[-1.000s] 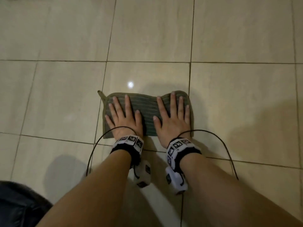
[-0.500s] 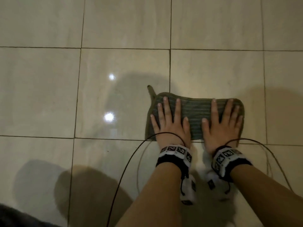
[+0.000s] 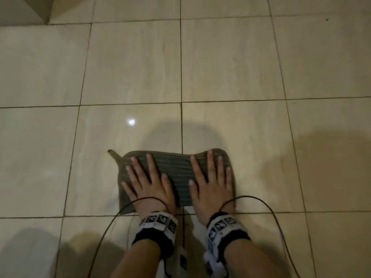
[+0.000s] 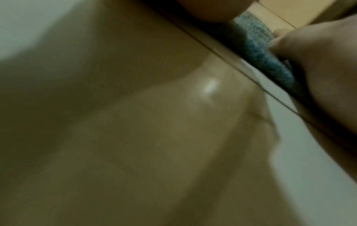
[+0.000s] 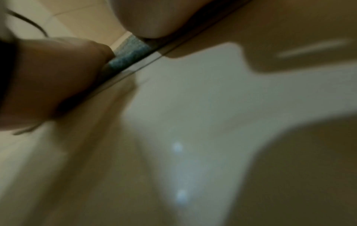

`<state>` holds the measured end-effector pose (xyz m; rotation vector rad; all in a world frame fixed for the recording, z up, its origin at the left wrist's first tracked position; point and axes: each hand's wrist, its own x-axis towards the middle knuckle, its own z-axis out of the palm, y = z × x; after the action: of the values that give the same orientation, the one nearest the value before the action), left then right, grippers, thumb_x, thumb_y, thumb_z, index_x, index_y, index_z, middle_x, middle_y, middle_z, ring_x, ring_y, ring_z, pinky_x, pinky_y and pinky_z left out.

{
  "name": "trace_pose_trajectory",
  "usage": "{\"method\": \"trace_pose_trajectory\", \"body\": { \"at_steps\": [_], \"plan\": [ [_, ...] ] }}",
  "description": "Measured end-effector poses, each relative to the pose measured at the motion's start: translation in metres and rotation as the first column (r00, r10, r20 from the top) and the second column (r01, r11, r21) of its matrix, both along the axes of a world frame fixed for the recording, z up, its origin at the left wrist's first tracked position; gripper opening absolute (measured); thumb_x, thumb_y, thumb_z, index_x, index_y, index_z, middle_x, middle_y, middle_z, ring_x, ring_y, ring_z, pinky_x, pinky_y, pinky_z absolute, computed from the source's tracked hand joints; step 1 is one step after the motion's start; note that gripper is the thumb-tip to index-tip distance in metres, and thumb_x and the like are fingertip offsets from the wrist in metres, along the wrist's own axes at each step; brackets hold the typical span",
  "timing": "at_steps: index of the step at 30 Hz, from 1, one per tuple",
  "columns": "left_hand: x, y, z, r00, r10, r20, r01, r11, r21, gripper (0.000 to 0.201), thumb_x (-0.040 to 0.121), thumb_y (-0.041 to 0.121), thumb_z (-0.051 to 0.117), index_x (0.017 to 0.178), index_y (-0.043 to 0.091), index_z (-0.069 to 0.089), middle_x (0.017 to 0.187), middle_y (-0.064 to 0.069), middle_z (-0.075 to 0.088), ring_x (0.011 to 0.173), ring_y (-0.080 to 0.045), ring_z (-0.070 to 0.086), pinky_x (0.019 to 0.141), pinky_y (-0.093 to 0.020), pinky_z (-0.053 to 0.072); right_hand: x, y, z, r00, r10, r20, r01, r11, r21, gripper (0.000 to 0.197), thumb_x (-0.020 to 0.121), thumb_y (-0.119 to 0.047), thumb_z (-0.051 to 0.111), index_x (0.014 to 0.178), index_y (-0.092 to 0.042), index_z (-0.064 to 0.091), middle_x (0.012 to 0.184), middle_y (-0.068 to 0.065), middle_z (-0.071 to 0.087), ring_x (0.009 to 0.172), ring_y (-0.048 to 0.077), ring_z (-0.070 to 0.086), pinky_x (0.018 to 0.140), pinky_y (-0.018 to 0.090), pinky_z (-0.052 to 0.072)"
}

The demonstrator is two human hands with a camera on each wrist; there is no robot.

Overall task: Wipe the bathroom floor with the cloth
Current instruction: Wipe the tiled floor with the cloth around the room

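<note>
A dark green ribbed cloth (image 3: 176, 173) lies flat on the beige tiled floor (image 3: 230, 63), across a grout line. My left hand (image 3: 147, 181) presses flat on the cloth's left half, fingers straight and spread. On the right half my right hand (image 3: 210, 181) presses the same way. A small loop tag (image 3: 112, 154) sticks out at the cloth's far left corner. Both wrist views are blurred; a strip of the cloth (image 4: 258, 50) shows under the left hand, and another strip of cloth (image 5: 131, 53) under the right hand.
Black cables (image 3: 269, 209) loop from both wristbands over the floor near me. A wall base or step corner (image 3: 26, 9) stands at the far left. A lamp's reflection (image 3: 131, 122) shines on the glossy tile beyond the cloth. Shadows darken the tiles at right and near left.
Both hands stayed flat on the cloth and slid it sideways over the tiles, first right, then back left across the grout line. The view has tilted up to show more far floor.
</note>
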<state>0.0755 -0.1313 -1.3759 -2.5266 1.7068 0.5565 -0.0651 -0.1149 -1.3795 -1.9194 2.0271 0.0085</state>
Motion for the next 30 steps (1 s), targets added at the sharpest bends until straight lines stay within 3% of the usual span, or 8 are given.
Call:
{"method": "trace_pose_trajectory", "body": {
  "at_steps": [4,7,11,15,19,21,24,30],
  "plan": [
    [-0.134,0.002,-0.001,0.975,-0.206,-0.087,0.206,0.978,-0.004,0.071,0.095,0.048,0.023,0.158,0.022,0.004,0.164,-0.013,-0.004,0.151,-0.033,0.003,0.117,-0.058,0.005,-0.142,0.009,-0.004,0.978,-0.173,-0.113,0.181,0.982,0.061,0.062,0.096,-0.057,0.008,0.155,-0.041,-0.002,0.164,0.006,-0.004,0.149,0.035,0.011,0.118,0.054,0.013],
    [-0.187,0.001,0.002,0.979,-0.167,-0.121,0.167,0.986,-0.009,0.07,0.093,0.048,0.031,0.157,0.022,0.017,0.164,-0.013,0.007,0.15,-0.033,0.013,0.116,-0.058,0.01,-0.189,0.013,-0.001,0.97,-0.201,-0.135,0.217,0.969,0.121,0.063,0.096,-0.058,0.0,0.156,-0.039,0.0,0.164,0.007,-0.002,0.147,0.038,0.015,0.116,0.052,0.014],
    [-0.152,-0.003,-0.009,0.961,-0.255,-0.105,0.255,0.967,-0.01,0.07,0.095,0.051,0.028,0.157,0.023,0.016,0.164,-0.01,0.009,0.149,-0.029,0.015,0.115,-0.056,0.01,-0.158,-0.001,0.003,0.965,-0.205,-0.161,0.228,0.964,0.138,0.069,0.094,-0.06,0.008,0.157,-0.032,0.006,0.163,0.016,0.001,0.145,0.043,0.015,0.116,0.056,0.014],
    [-0.044,-0.025,-0.02,0.991,-0.132,-0.002,0.132,0.99,0.047,0.07,0.089,0.058,-0.001,0.148,0.035,-0.029,0.16,-0.001,-0.028,0.15,-0.025,-0.012,0.119,-0.052,-0.004,-0.066,-0.028,0.008,1.0,0.027,-0.017,-0.025,0.995,0.095,0.072,0.093,-0.065,0.02,0.157,-0.033,0.011,0.164,0.013,0.006,0.148,0.039,0.014,0.117,0.056,0.012],
    [0.01,-0.036,-0.012,0.995,-0.013,0.097,0.007,0.998,0.065,0.07,0.091,0.053,0.007,0.154,0.033,-0.016,0.165,-0.009,-0.002,0.149,-0.033,0.012,0.116,-0.059,0.015,0.001,-0.055,0.01,0.992,0.039,0.122,-0.046,0.998,0.053,0.066,0.094,-0.057,0.03,0.155,-0.033,0.02,0.163,0.011,0.012,0.148,0.034,0.018,0.115,0.053,0.015],
    [0.001,-0.047,-0.007,0.993,0.048,0.111,-0.057,0.995,0.083,0.072,0.089,0.053,0.007,0.155,0.03,-0.01,0.164,-0.012,0.0,0.149,-0.034,0.01,0.117,-0.06,0.015,-0.006,-0.065,0.007,0.985,0.095,0.143,-0.099,0.995,0.021,0.062,0.097,-0.053,0.029,0.155,-0.035,0.02,0.164,0.007,0.011,0.149,0.031,0.018,0.115,0.051,0.014],
    [-0.041,-0.076,0.0,0.997,0.052,0.055,-0.061,0.984,0.165,0.068,0.094,0.052,0.003,0.151,0.029,-0.026,0.16,-0.009,-0.027,0.149,-0.029,-0.017,0.12,-0.055,-0.002,-0.052,-0.078,0.0,0.987,0.124,0.101,-0.125,0.992,0.003,0.058,0.099,-0.051,0.021,0.155,-0.037,0.016,0.165,0.004,0.007,0.15,0.029,0.013,0.117,0.049,0.007],
    [-0.199,-0.14,0.004,0.967,-0.25,-0.055,0.254,0.965,0.072,0.07,0.101,0.051,0.015,0.15,0.025,-0.027,0.158,-0.009,-0.032,0.147,-0.03,-0.023,0.117,-0.054,-0.014,-0.212,-0.122,-0.008,0.99,-0.108,-0.091,0.112,0.993,0.037,0.059,0.09,-0.057,-0.009,0.147,-0.046,-0.024,0.162,0.001,-0.02,0.15,0.029,-0.009,0.12,0.045,-0.006]
  ]
}}
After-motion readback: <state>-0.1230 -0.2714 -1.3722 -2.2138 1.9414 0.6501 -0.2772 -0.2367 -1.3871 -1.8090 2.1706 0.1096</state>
